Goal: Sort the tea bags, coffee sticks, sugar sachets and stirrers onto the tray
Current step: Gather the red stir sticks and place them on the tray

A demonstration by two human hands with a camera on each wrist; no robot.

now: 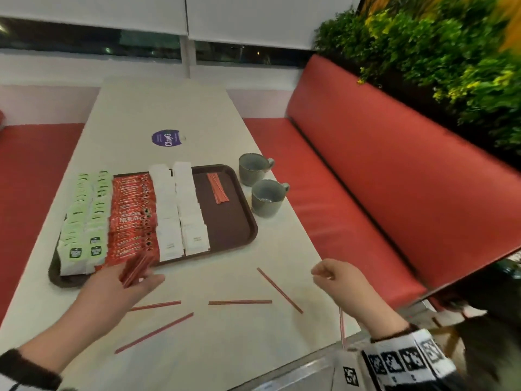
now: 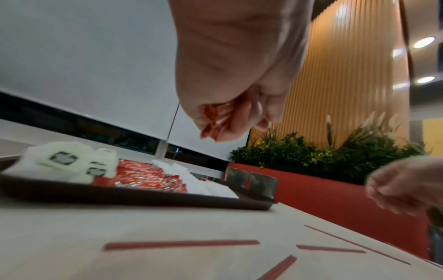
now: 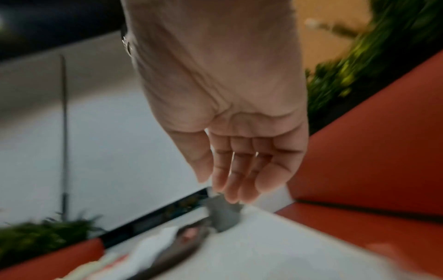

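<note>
Stirrer bundle [image 1: 134, 270] pinched in left hand [image 1: 118, 289], just short of the tray [image 1: 248, 221] rim. Loose stirrers [image 1: 240, 302] lie on the table beside that grip. Right hand [image 1: 337, 280] relaxed, empty. Advice: gather one at a time, ends aligned.

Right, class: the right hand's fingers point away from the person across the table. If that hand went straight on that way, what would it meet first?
Probably the nearer grey mug. The right hand is empty, fingers pointing roughly at it in the right wrist view. Depth is blurred, so it could pass over the bare table first.
</note>
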